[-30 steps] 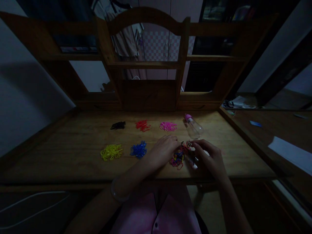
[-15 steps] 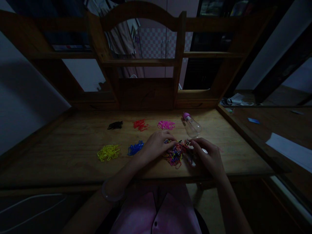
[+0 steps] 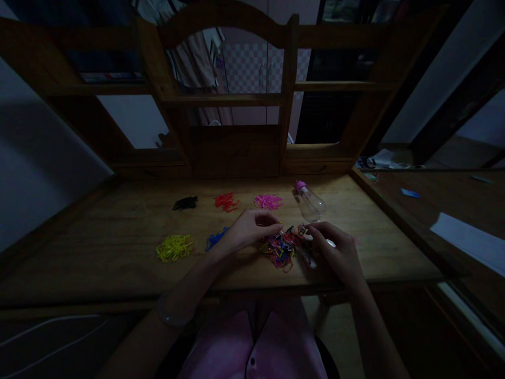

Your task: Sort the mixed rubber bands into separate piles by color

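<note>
A mixed heap of small coloured rubber bands (image 3: 280, 248) lies on the wooden desk (image 3: 118, 247) between my hands. My left hand (image 3: 248, 229) rests at the heap's left edge, its fingertips curled and pinched over a band I cannot make out. On the heap's right side, my right hand (image 3: 335, 250) has its fingers closed on some bands. Sorted piles lie to the left: yellow (image 3: 173, 247), blue (image 3: 215, 239) partly behind my left wrist, black (image 3: 184, 202), red (image 3: 225, 201) and pink (image 3: 268, 201).
A clear bulb-shaped bottle with a pink cap (image 3: 310, 202) lies on its side just beyond my right hand. A wooden hutch with shelves (image 3: 236, 100) rises at the desk's back. A second table at the right carries white paper (image 3: 465, 239). The light is dim.
My left hand has moved left and back off the mixed heap toward the blue pile, uncovering more of the heap. My right hand has stayed put.
</note>
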Available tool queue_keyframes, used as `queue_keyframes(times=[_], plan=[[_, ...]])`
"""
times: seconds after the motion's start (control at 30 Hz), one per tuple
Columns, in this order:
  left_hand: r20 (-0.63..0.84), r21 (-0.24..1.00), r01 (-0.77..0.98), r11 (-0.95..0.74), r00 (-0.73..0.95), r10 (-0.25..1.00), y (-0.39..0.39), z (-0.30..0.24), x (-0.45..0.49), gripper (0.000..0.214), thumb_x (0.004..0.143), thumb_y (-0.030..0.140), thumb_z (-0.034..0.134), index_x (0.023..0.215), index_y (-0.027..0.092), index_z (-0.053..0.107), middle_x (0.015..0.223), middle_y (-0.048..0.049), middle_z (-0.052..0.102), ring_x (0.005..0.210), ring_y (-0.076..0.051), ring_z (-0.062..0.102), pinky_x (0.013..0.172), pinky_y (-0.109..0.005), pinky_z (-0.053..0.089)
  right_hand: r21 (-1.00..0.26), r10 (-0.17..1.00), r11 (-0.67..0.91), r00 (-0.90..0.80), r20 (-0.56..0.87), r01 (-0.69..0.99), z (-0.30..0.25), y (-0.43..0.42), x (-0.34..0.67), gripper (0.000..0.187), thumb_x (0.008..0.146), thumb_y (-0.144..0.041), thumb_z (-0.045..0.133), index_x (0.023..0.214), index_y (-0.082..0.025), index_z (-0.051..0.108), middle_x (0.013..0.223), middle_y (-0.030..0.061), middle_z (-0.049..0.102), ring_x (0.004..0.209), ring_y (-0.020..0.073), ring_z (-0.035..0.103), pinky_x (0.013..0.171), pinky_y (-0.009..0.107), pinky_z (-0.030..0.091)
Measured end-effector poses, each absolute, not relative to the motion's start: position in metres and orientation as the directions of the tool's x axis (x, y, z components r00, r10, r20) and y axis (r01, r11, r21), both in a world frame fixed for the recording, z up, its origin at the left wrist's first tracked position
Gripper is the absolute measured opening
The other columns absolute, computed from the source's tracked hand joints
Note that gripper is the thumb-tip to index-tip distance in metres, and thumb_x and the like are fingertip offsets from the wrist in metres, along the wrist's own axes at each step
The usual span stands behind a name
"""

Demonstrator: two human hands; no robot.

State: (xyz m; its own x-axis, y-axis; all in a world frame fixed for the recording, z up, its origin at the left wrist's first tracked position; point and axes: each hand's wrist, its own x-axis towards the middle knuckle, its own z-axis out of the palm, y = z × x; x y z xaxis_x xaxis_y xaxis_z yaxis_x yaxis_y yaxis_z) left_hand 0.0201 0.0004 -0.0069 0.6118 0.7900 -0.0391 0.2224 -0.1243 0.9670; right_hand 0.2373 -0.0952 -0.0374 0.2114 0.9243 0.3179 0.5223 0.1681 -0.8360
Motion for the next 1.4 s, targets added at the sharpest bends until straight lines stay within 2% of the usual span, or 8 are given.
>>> queue_keyframes(times=[0.2,0.3,0.47,0.77,1.13,1.4], plan=[[-0.105,0.977,0.213,-0.024,0.574,0.812,-0.002,-0.002,0.023,0.019,0.072,0.031,0.074,0.079,0.015,0.067,0.081,-0.0074,0.071,0.073,-0.016,0.065,0.069,-0.030,0.050,-0.828,0.930,0.181,0.181,0.319,0.530,-0.036,-0.096,0.238,0.020,0.091,-0.037,0.058,0.095,-0.021,0.070,0.095,0.0040,0.072,0.085,0.0199,0.067,0.077,0.030,0.051],[-0.142,0.981,0.191,0.036,0.578,0.804,-0.002,-0.002,0.024,0.022,0.071,0.033,0.075,0.078,0.015,0.066,0.079,-0.0074,0.071,0.070,-0.016,0.065,0.066,-0.029,0.050,-0.832,0.932,0.177,0.182,0.313,0.525,-0.035,-0.096,0.237,0.020,0.091,-0.036,0.058,0.095,-0.021,0.070,0.095,0.0038,0.072,0.084,0.0195,0.067,0.077,0.030,0.051],[-0.117,0.983,0.184,0.015,0.561,0.819,0.001,-0.006,0.022,0.024,0.068,0.035,0.078,0.080,0.016,0.069,0.084,-0.0075,0.072,0.076,-0.017,0.065,0.067,-0.029,0.050,-0.839,0.930,0.186,0.183,0.318,0.511,-0.035,-0.096,0.237,0.019,0.091,-0.036,0.058,0.094,-0.022,0.070,0.095,0.0037,0.072,0.088,0.0198,0.067,0.078,0.030,0.050],[-0.129,0.974,0.225,0.000,0.557,0.820,0.002,-0.005,0.019,0.027,0.072,0.041,0.073,0.078,0.016,0.067,0.078,-0.0050,0.068,0.068,-0.013,0.060,0.060,-0.025,0.044,-0.836,0.927,0.185,0.189,0.322,0.517,-0.037,-0.096,0.237,0.021,0.091,-0.037,0.057,0.094,-0.021,0.070,0.095,0.0044,0.073,0.088,0.0208,0.068,0.078,0.031,0.051],[-0.146,0.975,0.220,0.025,0.552,0.821,0.003,-0.009,0.013,0.028,0.078,0.042,0.068,0.093,0.018,0.074,0.095,-0.0104,0.073,0.086,-0.019,0.066,0.071,-0.030,0.049,-0.836,0.927,0.184,0.191,0.322,0.518,-0.038,-0.095,0.237,0.022,0.091,-0.038,0.057,0.094,-0.022,0.071,0.095,0.0043,0.073,0.086,0.0211,0.068,0.078,0.031,0.052],[-0.128,0.975,0.222,0.000,0.562,0.817,0.000,-0.010,0.014,0.030,0.077,0.040,0.070,0.093,0.016,0.074,0.092,-0.0097,0.073,0.083,-0.018,0.065,0.073,-0.030,0.050,-0.849,0.936,0.165,0.193,0.296,0.502,-0.037,-0.096,0.237,0.021,0.091,-0.038,0.058,0.095,-0.021,0.070,0.096,0.0038,0.072,0.089,0.0209,0.068,0.078,0.029,0.051]])
